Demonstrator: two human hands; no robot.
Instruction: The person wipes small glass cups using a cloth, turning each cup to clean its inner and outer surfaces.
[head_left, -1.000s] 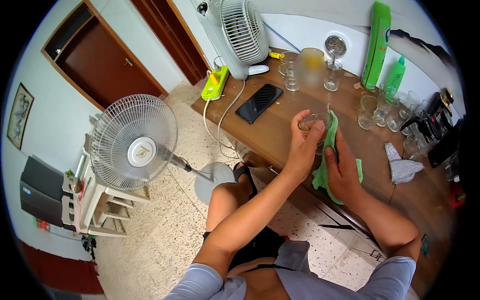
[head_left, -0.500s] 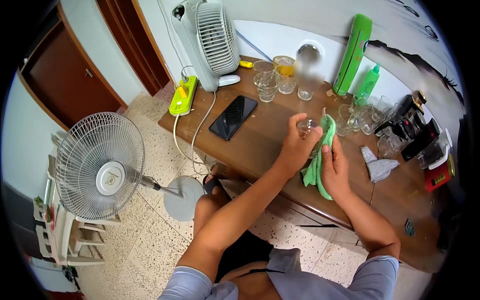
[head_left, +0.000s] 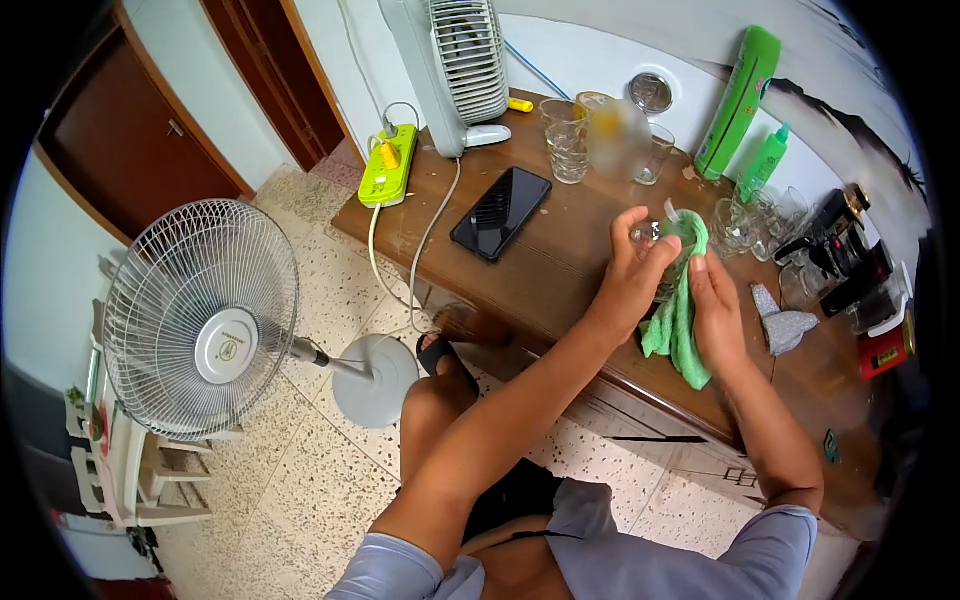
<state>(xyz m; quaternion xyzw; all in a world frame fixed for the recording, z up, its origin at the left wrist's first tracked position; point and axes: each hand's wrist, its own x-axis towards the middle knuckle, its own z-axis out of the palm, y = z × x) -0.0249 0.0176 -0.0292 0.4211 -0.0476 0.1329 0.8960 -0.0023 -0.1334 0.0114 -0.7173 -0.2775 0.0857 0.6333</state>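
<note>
My left hand (head_left: 632,278) is closed around a small clear glass (head_left: 648,232), thumb and forefinger near its rim. Pressed against the glass on its right side is a green cloth (head_left: 684,325), which hangs down in folds over the wooden table (head_left: 560,262). My right hand (head_left: 718,312) grips this cloth from the right, with the thumb on its near face. Part of the glass is hidden behind my fingers and the cloth.
A black phone (head_left: 502,213) lies left of my hands. Stacked glasses (head_left: 568,155) stand behind, near a box fan (head_left: 468,70). A green bottle (head_left: 765,162), a tall green pack (head_left: 738,105) and clustered glasses (head_left: 735,225) are at right, with crumpled grey material (head_left: 785,325). A green power strip (head_left: 388,170) sits at the table's left end.
The camera view has shifted, so the table and hands appear displaced in the picture. Both hands keep hold of the glass and cloth, with the cloth still against the glass.
</note>
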